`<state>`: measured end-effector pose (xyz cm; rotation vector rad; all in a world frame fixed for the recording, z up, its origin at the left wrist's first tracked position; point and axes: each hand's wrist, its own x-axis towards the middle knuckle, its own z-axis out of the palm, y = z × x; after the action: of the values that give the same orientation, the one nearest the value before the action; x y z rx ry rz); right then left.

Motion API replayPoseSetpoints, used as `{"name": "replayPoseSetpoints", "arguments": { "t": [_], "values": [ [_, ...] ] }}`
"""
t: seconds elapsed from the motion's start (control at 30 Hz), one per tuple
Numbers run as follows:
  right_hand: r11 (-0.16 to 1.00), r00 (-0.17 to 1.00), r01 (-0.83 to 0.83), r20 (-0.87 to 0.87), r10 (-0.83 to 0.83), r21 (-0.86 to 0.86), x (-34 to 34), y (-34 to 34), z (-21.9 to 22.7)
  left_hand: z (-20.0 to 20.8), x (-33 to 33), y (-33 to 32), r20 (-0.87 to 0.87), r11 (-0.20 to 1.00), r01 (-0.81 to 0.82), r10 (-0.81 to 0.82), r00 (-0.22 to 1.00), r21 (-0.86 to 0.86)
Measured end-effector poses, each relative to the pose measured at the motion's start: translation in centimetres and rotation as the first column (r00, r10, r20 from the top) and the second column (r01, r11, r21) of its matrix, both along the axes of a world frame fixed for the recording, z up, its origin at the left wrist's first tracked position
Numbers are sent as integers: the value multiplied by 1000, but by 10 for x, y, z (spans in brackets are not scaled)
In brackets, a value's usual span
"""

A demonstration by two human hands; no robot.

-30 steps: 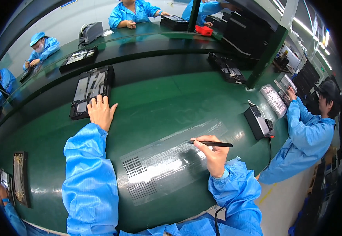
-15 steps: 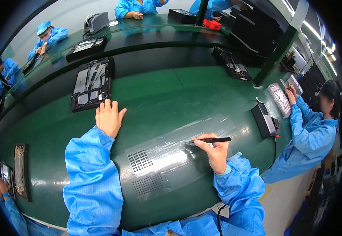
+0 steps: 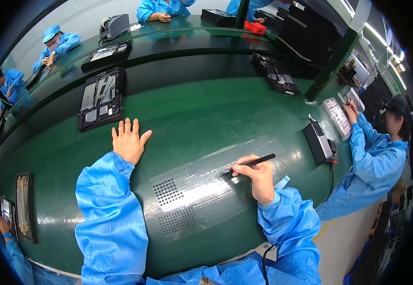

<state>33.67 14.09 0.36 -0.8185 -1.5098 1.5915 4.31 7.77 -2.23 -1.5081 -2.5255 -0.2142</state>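
My left hand (image 3: 129,141) lies flat on the green table (image 3: 206,109), fingers spread, holding nothing. It rests just short of an opened black device tray (image 3: 101,99). My right hand (image 3: 257,176) grips a thin black pen-like tool (image 3: 250,164) whose tip touches a long clear sheet (image 3: 211,185). The sheet lies in front of me and carries rows of small dark squares at its left end. Both arms wear blue sleeves.
A black box with a cable (image 3: 319,142) sits to the right of the sheet. A person in blue (image 3: 375,166) works at my right. More opened devices (image 3: 275,73) and several people in blue are along the far side. A dark tray (image 3: 25,206) lies at the left.
My left hand has drawn back from the black device tray and now lies flat on the table. My right hand keeps the tool on the sheet.
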Motion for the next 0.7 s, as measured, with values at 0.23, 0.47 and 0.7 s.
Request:
{"name": "replayPoseSetpoints", "arguments": {
  "t": [0.23, 0.47, 0.7],
  "values": [
    [981, 994, -83, -79, 70, -173, 2, 11, -2, -7, 3, 3, -96, 998, 38, -33, 995, 52],
    [983, 996, -85, -51, 78, -164, 4, 15, -4, -10, 4, 8, -147, 995, 69, -59, 987, 65],
    [982, 995, -89, -52, 81, -168, 6, 19, -5, -11, 7, 13, -143, 996, 64, -54, 988, 64]
  ]
}}
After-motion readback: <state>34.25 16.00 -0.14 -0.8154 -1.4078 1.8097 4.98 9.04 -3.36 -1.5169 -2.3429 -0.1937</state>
